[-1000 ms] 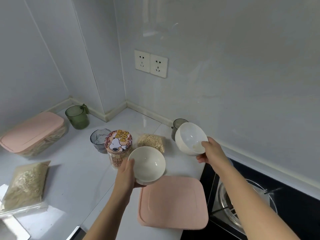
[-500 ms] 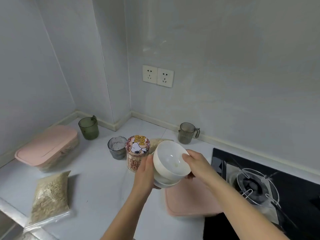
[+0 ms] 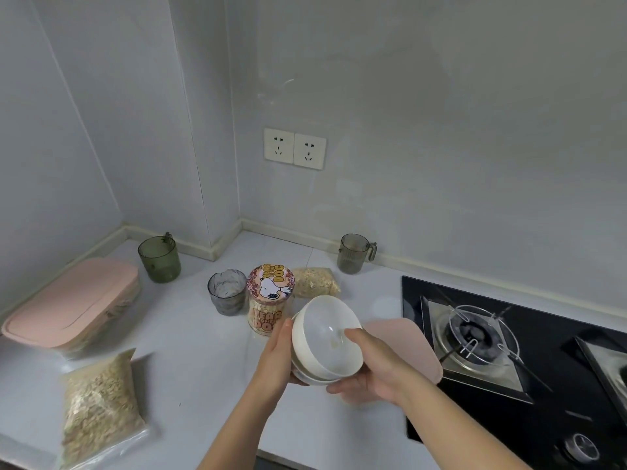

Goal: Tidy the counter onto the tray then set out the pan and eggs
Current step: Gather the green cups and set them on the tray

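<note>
Two white bowls (image 3: 324, 337) are nested, one inside the other, and held above the counter. My left hand (image 3: 276, 359) cups the stack from its left side. My right hand (image 3: 368, 366) grips the rim of the upper bowl, thumb inside. Under and behind my right hand lies a flat pink tray (image 3: 403, 340), partly hidden. No pan or eggs are in view.
On the counter stand a cartoon-dog jar (image 3: 269, 298), a clear glass (image 3: 227, 292), a green cup (image 3: 159, 259), a grey mug (image 3: 354, 253), two bags of oats (image 3: 98, 408) (image 3: 315, 282) and a pink-lidded box (image 3: 73, 301). A gas hob (image 3: 509, 337) is at the right.
The two bowls were apart, one in each hand. My right hand brought its bowl over and set it into the left hand's bowl. Both hands now hold the stack.
</note>
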The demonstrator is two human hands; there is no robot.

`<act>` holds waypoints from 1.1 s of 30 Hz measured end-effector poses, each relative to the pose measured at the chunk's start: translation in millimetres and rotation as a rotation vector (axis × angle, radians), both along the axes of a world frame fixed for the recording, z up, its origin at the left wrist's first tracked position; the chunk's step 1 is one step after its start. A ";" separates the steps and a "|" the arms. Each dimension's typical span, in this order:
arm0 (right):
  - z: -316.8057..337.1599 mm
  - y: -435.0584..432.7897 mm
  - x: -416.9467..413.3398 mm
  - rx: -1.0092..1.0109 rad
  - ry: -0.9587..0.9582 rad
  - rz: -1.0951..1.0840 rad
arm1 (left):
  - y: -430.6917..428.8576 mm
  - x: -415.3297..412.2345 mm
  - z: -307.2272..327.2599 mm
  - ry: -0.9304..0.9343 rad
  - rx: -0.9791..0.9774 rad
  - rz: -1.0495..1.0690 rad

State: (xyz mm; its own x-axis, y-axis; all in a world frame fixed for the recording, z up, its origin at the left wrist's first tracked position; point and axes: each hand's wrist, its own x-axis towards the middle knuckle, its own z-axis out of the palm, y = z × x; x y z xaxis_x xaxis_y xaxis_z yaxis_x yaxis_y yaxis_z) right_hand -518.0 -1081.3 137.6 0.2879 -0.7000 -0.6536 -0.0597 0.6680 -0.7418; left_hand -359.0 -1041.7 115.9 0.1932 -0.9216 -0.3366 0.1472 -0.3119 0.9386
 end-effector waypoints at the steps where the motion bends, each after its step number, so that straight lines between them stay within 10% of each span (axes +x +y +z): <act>1: -1.0 2.8 -0.3 -0.005 -0.012 -0.015 | 0.4 0.7 0.8 0.004 0.007 -0.026; 12: -7.1 27.6 -47.1 -0.110 0.034 -0.098 | 2.8 -41.9 0.4 -0.001 0.088 -0.132; 33: 19.3 158.7 -370.2 -0.042 0.045 -0.378 | 95.9 -373.3 16.7 -0.148 0.063 -0.314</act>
